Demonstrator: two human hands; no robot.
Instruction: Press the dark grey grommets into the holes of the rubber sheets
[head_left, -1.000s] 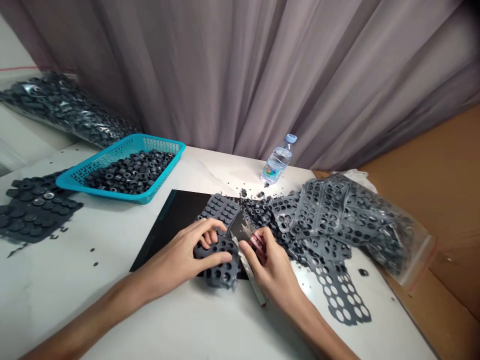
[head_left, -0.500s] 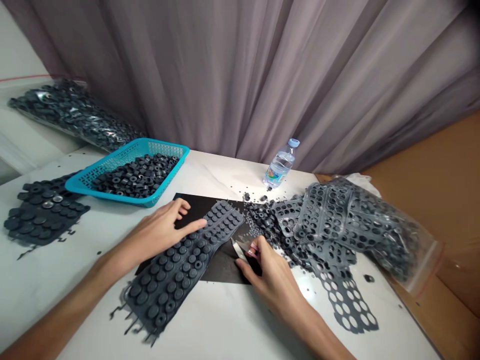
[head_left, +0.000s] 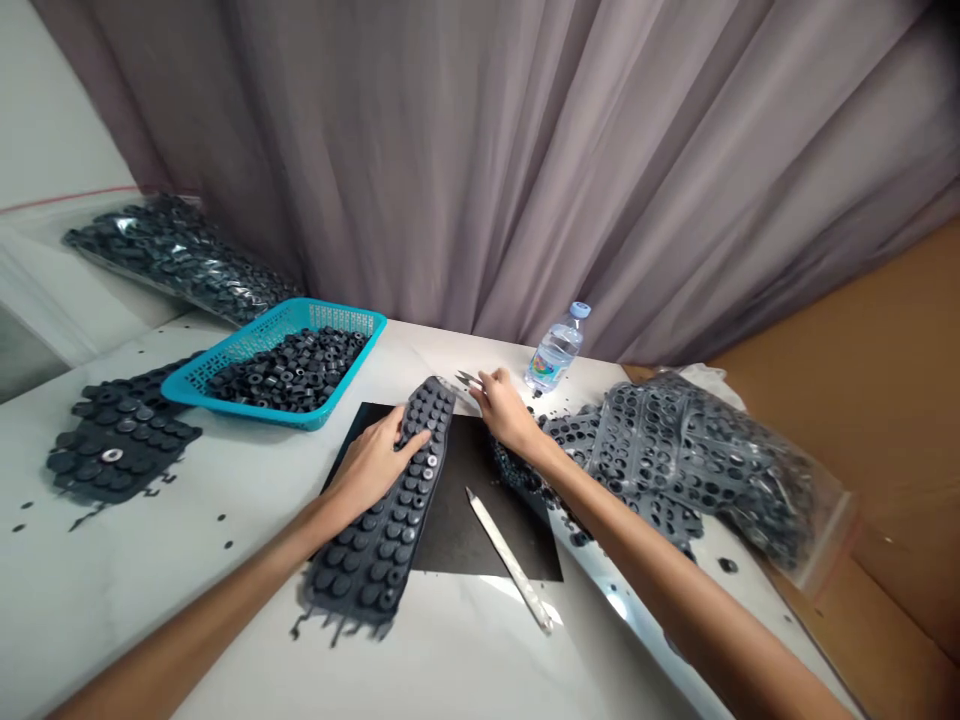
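Observation:
My left hand (head_left: 375, 462) grips the upper part of a dark grey moulded rubber sheet (head_left: 360, 560), its thumb on top and its fingers at the left edge. Rows of round raised pieces cover the sheet, and thin tabs stick out of its near end. Past the sheet's far end, my right hand (head_left: 506, 405) is closed on small scissors (head_left: 469, 379), their blades apart and pointing left. The scissors' handles are hidden in my fingers. A slim white tool with a dark pointed tip (head_left: 510, 562) lies on the black mat (head_left: 480, 490), its blunt end over the near edge.
A blue basket (head_left: 319, 412) of small black rings stands at left, before a clear bag (head_left: 187, 255) of similar pieces. Another studded sheet (head_left: 112, 460) lies far left. Punched sheets (head_left: 630, 440), a filled bag (head_left: 787, 510) and a water bottle (head_left: 556, 350) are at right.
My right hand has moved up and away to the sheet's far end; the white tool it held now lies on the mat. The sheet has turned more upright, and my left hand has closed on it.

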